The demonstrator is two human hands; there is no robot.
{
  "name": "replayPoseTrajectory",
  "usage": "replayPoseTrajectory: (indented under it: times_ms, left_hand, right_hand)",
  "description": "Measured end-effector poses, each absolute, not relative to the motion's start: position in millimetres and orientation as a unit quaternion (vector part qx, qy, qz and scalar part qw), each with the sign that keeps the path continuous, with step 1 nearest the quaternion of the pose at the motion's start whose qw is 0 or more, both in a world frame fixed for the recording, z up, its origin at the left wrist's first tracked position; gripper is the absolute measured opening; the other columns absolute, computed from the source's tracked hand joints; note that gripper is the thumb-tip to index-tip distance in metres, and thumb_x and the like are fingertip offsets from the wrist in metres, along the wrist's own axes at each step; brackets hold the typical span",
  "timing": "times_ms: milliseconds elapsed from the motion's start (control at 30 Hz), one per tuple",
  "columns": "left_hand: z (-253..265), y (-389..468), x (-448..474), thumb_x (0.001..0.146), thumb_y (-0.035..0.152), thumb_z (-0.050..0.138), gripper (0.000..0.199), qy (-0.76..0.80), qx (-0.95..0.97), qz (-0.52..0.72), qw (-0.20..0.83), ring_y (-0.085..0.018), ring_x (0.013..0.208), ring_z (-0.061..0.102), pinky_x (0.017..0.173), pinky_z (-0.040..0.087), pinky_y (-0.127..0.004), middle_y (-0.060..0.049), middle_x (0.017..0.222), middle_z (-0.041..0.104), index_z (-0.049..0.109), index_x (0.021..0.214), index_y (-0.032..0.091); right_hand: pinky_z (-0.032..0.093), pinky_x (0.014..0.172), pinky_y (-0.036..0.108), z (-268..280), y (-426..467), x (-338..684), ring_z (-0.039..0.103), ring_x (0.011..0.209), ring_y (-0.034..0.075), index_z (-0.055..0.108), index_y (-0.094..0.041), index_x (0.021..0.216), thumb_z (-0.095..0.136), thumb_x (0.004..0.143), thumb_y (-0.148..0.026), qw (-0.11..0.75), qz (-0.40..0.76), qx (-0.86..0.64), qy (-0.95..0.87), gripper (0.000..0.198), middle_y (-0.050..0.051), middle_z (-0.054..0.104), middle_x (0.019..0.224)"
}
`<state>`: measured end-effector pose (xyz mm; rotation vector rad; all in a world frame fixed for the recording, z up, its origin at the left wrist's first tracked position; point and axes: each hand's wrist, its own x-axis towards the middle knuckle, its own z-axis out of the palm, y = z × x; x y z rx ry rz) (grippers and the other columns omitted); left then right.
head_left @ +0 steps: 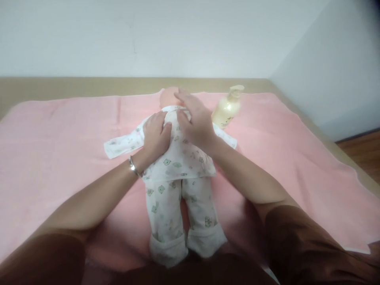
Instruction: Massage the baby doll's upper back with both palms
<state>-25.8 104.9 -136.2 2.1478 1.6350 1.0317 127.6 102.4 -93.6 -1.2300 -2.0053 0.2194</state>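
A baby doll [178,166] in a white printed top and trousers lies stretched out, its sleeves spread to either side and its trouser cuffs towards me. Its bald head [170,96] is partly covered by my right hand [197,120], whose fingers are stretched out beside the head while the palm lies over the doll's shoulder. My left hand [157,134], with a silver bangle at the wrist, rests flat on the other shoulder of the top, thumb apart. Neither hand grasps anything. The doll's face does not show.
Under the doll a pink blanket [65,158] covers a wooden surface [59,86]. A pale yellow pump bottle [227,111] stands on the blanket beyond the right sleeve. White walls [192,39] rise behind and at the right, where brown flooring [363,152] shows.
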Motion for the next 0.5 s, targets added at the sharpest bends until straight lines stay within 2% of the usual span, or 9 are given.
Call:
replayPoseTrajectory:
  times_ms: [100, 300, 500]
  left_hand:
    - [-132, 102, -24, 0.094, 0.028, 0.037, 0.032, 0.575, 0.728, 0.347, 0.133, -0.029, 0.117, 0.059, 0.110, 0.044, -0.051, -0.009, 0.115, 0.068, 0.062, 0.112, 0.023]
    - [-135, 104, -24, 0.093, 0.029, 0.035, 0.039, 0.578, 0.720, 0.356, 0.141, -0.030, 0.124, 0.057, 0.115, 0.041, -0.050, -0.008, 0.129, 0.066, 0.062, 0.121, 0.025]
    - [-138, 105, -24, 0.094, 0.032, 0.034, 0.040, 0.579, 0.723, 0.353, 0.133, -0.029, 0.126, 0.057, 0.116, 0.040, -0.049, -0.007, 0.129, 0.067, 0.062, 0.123, 0.026]
  right_hand:
    - [0.026, 0.134, 0.049, -96, 104, 130, 0.033, 0.158, 0.022, 0.051, -0.024, 0.147, 0.032, 0.098, -0.021, 0.406, 0.074, -0.481, -0.773, 0.052, 0.004, 0.047, 0.161]
    - [0.024, 0.131, 0.057, -123, 110, 115, 0.039, 0.154, 0.029, 0.061, -0.016, 0.139, 0.034, 0.101, -0.027, 0.261, 0.103, -0.518, -0.808, 0.048, 0.011, 0.047, 0.160]
    - [0.027, 0.129, 0.054, -124, 109, 115, 0.038, 0.154, 0.031, 0.060, -0.016, 0.140, 0.034, 0.101, -0.026, 0.251, 0.083, -0.522, -0.811, 0.048, 0.012, 0.046, 0.161]
